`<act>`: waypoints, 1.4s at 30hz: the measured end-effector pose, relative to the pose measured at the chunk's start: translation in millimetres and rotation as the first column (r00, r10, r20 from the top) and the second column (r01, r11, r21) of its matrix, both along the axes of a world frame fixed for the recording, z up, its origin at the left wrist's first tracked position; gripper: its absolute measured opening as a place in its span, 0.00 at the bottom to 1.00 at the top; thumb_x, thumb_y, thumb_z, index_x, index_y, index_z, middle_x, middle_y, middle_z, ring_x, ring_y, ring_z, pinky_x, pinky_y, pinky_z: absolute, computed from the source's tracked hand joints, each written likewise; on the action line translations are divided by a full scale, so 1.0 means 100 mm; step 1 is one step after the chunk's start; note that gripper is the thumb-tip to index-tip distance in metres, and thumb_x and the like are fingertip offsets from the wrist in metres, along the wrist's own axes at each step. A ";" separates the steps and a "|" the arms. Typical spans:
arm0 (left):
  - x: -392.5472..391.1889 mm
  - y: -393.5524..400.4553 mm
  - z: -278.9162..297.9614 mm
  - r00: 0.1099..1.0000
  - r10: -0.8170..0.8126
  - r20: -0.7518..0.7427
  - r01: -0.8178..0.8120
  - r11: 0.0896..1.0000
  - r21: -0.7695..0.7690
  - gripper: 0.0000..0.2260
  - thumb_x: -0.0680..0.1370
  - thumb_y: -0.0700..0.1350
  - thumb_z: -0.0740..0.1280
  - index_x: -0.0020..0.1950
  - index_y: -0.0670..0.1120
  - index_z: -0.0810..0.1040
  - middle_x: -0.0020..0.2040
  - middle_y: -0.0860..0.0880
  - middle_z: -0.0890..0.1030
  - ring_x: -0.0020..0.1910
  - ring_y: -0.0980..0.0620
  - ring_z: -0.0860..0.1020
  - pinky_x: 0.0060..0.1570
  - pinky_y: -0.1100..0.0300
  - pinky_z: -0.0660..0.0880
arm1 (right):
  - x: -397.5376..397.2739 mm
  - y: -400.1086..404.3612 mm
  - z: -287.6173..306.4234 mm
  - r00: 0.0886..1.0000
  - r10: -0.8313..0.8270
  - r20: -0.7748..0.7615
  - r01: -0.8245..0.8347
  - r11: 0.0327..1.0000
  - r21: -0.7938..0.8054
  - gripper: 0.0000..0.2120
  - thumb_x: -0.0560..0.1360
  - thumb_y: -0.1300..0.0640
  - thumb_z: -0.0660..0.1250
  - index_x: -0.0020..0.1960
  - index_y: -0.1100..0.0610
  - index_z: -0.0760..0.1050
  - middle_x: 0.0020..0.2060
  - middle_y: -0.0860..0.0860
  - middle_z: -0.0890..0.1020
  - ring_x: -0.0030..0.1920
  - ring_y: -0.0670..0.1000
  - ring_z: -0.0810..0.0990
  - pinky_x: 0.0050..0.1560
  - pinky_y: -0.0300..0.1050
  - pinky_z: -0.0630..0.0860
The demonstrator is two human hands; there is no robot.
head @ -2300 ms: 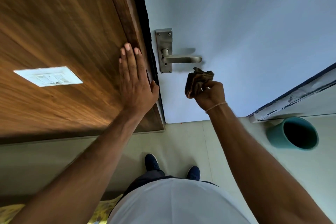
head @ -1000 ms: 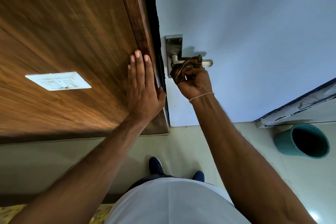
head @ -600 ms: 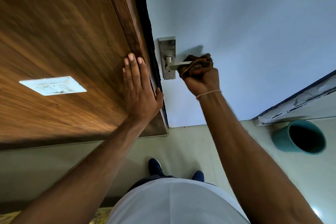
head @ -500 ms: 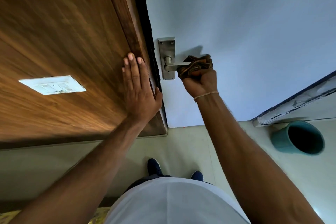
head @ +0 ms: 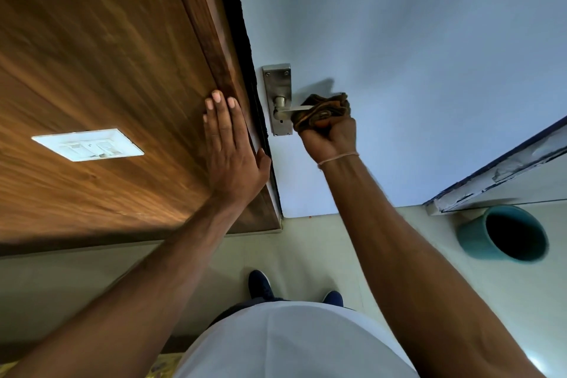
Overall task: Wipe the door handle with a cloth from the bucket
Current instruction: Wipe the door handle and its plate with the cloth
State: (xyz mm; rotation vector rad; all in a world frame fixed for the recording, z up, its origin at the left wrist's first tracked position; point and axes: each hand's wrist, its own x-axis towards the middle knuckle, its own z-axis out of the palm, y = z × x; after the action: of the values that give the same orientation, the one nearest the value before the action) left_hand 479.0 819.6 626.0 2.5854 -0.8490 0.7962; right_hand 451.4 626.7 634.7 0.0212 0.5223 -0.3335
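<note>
Right hand [head: 329, 139]: fist clamped on brown cloth [head: 322, 109], wrapped around door handle [head: 299, 108].
Left hand [head: 234, 149]: left of that grip, fingers spread flat on wooden panel [head: 107, 70].
Bucket [head: 503, 233]: lower right, well apart.

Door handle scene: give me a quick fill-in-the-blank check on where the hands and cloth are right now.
1. The right hand grips a brown ____ around the lever.
2. The left hand lies flat on the ____ panel.
3. The teal bucket stands on the ____.
Missing words: cloth; wooden; floor
</note>
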 end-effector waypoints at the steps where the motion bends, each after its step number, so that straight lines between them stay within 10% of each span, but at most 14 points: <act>1: -0.01 -0.01 0.00 1.000 0.002 -0.004 -0.002 1.000 -0.004 0.48 0.74 0.49 0.72 0.86 0.34 0.49 0.85 0.30 0.54 0.86 0.30 0.54 0.85 0.38 0.55 | 0.01 0.09 0.03 1.000 0.007 0.006 -0.007 1.000 -0.011 0.40 0.41 0.80 0.64 0.52 0.61 0.78 0.53 0.56 0.76 0.62 0.45 0.76 0.67 0.44 0.65; 5: 0.02 0.02 -0.01 1.000 -0.025 0.006 0.026 0.999 -0.043 0.46 0.79 0.55 0.73 0.85 0.33 0.52 0.85 0.30 0.55 0.86 0.31 0.54 0.84 0.36 0.57 | 0.02 0.26 0.30 0.999 0.032 -0.036 -0.034 0.998 -0.046 0.45 0.52 0.78 0.52 0.68 0.62 0.75 0.58 0.58 0.75 0.80 0.51 0.66 0.73 0.51 0.71; 11: -0.01 -0.01 0.01 0.999 -0.043 -0.029 0.041 0.996 -0.079 0.50 0.79 0.61 0.72 0.85 0.32 0.51 0.85 0.29 0.54 0.86 0.31 0.52 0.86 0.38 0.53 | -0.09 -0.23 0.32 0.955 0.042 -0.295 -0.104 0.975 -0.198 0.15 0.80 0.67 0.54 0.49 0.52 0.77 0.45 0.52 0.80 0.44 0.53 0.80 0.43 0.55 0.81; 17: -0.04 0.00 0.03 0.998 -0.052 -0.035 0.049 0.996 -0.079 0.49 0.80 0.61 0.71 0.85 0.32 0.51 0.85 0.29 0.53 0.86 0.31 0.51 0.86 0.38 0.53 | -0.10 -0.18 0.40 0.952 -0.158 -0.263 0.023 0.891 -0.453 0.30 0.77 0.77 0.56 0.70 0.52 0.76 0.49 0.57 0.83 0.39 0.53 0.85 0.36 0.43 0.81; 20: -0.05 0.00 0.04 0.997 -0.066 -0.031 0.063 0.993 -0.095 0.49 0.79 0.60 0.73 0.85 0.32 0.51 0.85 0.29 0.53 0.86 0.31 0.51 0.86 0.38 0.52 | -0.10 -0.20 0.35 0.842 -0.285 -0.457 -0.327 0.404 -0.854 0.32 0.66 0.65 0.76 0.70 0.55 0.77 0.55 0.49 0.84 0.56 0.53 0.85 0.61 0.48 0.83; 23: -0.05 -0.01 0.03 0.997 -0.064 -0.037 0.060 0.993 -0.103 0.50 0.79 0.59 0.73 0.85 0.32 0.51 0.85 0.29 0.53 0.86 0.31 0.51 0.86 0.37 0.53 | -0.16 -0.15 0.41 0.717 -0.485 -0.500 -0.655 -0.224 -0.721 0.21 0.73 0.55 0.75 0.64 0.56 0.75 0.59 0.53 0.84 0.57 0.58 0.81 0.62 0.54 0.80; 26: -0.04 -0.01 0.02 0.998 -0.059 -0.035 0.055 0.992 -0.112 0.49 0.80 0.59 0.73 0.85 0.32 0.50 0.85 0.29 0.54 0.86 0.32 0.51 0.85 0.36 0.55 | -0.18 -0.17 0.44 0.736 -0.518 -0.436 -0.677 -0.587 -0.444 0.21 0.77 0.52 0.72 0.65 0.60 0.73 0.61 0.60 0.81 0.61 0.66 0.77 0.59 0.58 0.77; 35: -0.03 -0.03 -0.01 0.999 -0.047 -0.007 0.046 0.990 -0.134 0.47 0.80 0.57 0.72 0.85 0.33 0.51 0.85 0.30 0.56 0.86 0.32 0.53 0.84 0.36 0.57 | -0.14 -0.23 0.81 0.748 -0.256 -0.613 -0.509 -0.813 -0.281 0.22 0.73 0.58 0.70 0.65 0.56 0.69 0.53 0.58 0.84 0.50 0.64 0.81 0.47 0.53 0.78; 42: -0.02 -0.05 -0.03 0.999 -0.049 -0.007 0.048 0.987 -0.151 0.46 0.80 0.56 0.72 0.85 0.33 0.52 0.85 0.29 0.56 0.86 0.32 0.54 0.85 0.37 0.57 | -0.12 -0.12 0.65 0.925 -0.175 -0.338 -0.302 -0.879 -0.368 0.19 0.73 0.60 0.70 0.64 0.55 0.78 0.50 0.57 0.86 0.48 0.64 0.82 0.47 0.55 0.80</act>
State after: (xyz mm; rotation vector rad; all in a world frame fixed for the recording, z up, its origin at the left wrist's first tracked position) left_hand 477.1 814.6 623.4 2.4260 -0.8125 0.8001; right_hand 439.0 615.1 700.1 -2.7020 0.0483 -0.3907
